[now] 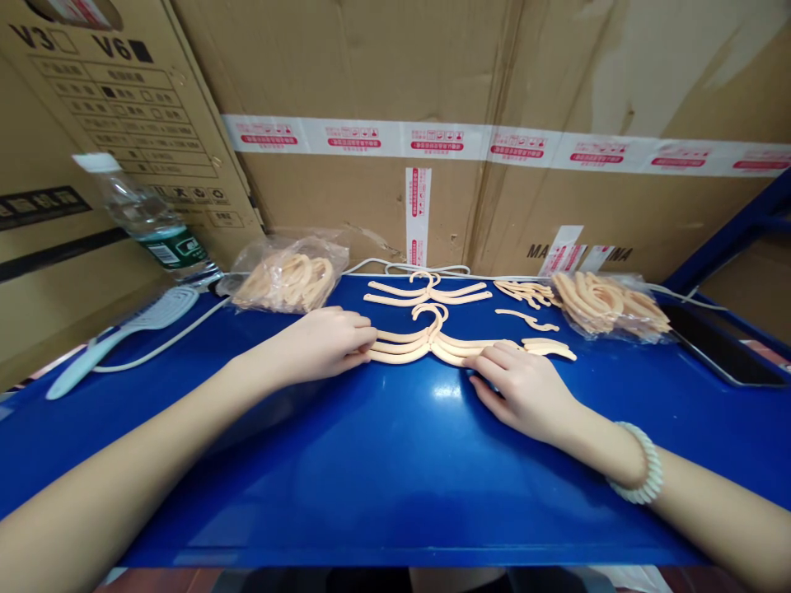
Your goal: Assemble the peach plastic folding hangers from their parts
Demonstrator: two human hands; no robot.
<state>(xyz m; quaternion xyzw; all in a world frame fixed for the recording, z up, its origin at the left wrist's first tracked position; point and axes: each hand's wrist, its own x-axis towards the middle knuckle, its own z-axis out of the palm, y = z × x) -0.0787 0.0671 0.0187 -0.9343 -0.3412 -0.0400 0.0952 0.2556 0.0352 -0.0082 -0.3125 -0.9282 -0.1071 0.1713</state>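
Several peach-coloured plastic hangers (404,358) lie nested together flat on the blue table, their hooks pointing away from me. My left hand (337,342) has its fingers closed at the left end of the nearest hangers, hiding the tips. At the right end, my right hand (522,387) pinches the front hanger, its thumb below and fingers above. Farther back lie two more hangers (395,301). Beside my right hand are short curved hanger pieces (549,349). Behind them lie a single hooked piece (525,319) and a small pile of loose hooks (530,293).
Clear bags of hanger parts stand at left (287,280) and right (596,305). A phone (723,346) lies far right. On the left are a hairbrush (124,333), a water bottle (152,218) and a white cable (164,350). Cardboard boxes (346,198) wall off the back.
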